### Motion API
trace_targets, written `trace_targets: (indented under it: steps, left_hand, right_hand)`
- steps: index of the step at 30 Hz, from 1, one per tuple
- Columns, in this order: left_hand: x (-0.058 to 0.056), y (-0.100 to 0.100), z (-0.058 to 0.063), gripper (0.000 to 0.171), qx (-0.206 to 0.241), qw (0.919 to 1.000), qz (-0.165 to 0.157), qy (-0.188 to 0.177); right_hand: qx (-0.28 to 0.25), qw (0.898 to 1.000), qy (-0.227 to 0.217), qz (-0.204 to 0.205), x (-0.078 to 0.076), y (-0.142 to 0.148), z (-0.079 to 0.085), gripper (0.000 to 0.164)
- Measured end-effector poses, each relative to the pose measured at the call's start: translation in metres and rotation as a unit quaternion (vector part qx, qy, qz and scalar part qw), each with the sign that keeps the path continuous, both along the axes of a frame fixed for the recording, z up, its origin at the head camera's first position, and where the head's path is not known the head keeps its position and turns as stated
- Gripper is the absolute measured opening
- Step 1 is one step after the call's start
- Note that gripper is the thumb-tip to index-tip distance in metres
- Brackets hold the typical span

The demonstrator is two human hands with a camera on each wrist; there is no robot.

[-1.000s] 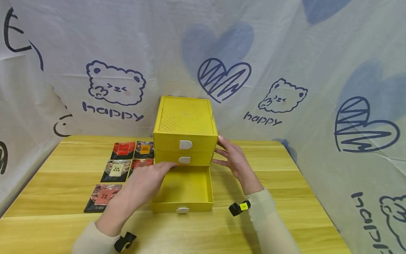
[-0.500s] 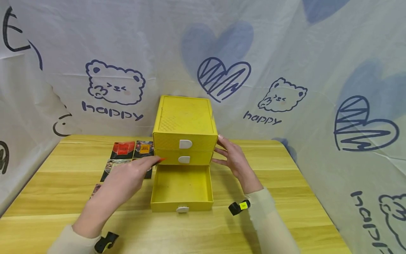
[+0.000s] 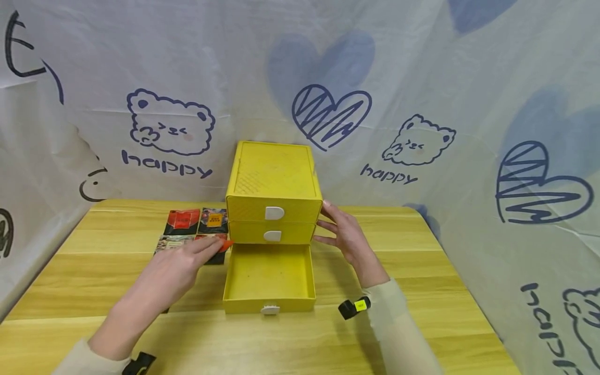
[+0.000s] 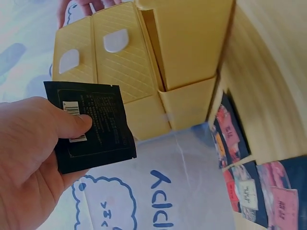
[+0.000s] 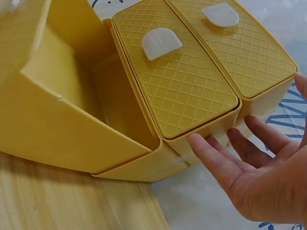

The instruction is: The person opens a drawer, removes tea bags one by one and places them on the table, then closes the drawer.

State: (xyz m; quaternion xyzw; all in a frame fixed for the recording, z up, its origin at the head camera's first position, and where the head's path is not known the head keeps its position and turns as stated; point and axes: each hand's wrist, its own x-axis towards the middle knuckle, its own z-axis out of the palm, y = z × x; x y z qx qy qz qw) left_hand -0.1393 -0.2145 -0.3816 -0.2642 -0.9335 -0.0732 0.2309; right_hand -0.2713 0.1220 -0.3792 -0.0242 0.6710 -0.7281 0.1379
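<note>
A yellow three-drawer storage box point(image 3: 276, 172) stands on the table with its bottom drawer point(image 3: 292, 305) pulled out; the two upper drawers are closed. My left hand point(image 3: 171, 271) is just left of the open drawer. In the left wrist view it pinches a small flat food sachet point(image 4: 103, 129), thumb across the black back with its barcode. Only a red corner of that sachet shows in the head view. My right hand point(image 3: 347, 237) rests its extended fingertips against the box's right side, beside the upper two drawers point(image 5: 187, 81).
Several more sachets lie left of the box, among them a red one point(image 3: 182, 221) and an orange-labelled one point(image 3: 213, 220). My left hand partly covers others in the head view. A printed cloth point(image 3: 253, 78) hangs behind the table point(image 3: 389, 312).
My left hand has moved left, from over the open drawer to beside it, carrying the sachet. My right hand stays against the box.
</note>
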Motion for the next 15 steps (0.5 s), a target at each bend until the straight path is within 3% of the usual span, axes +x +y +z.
trace_targets:
  steps: [9, 15]
  left_hand:
    - [0.007, -0.004, -0.013, 0.066, -0.036, 0.9954, 0.056, -0.069]
    - [0.009, -0.005, -0.024, 0.062, -0.079, 0.9872, 0.087, -0.108]
  right_hand:
    - [-0.005, 1.0, 0.003, 0.004, 0.0, 0.0, 0.001, 0.075]
    - [-0.006, 1.0, 0.004, 0.003, 0.0, 0.001, 0.0, 0.074]
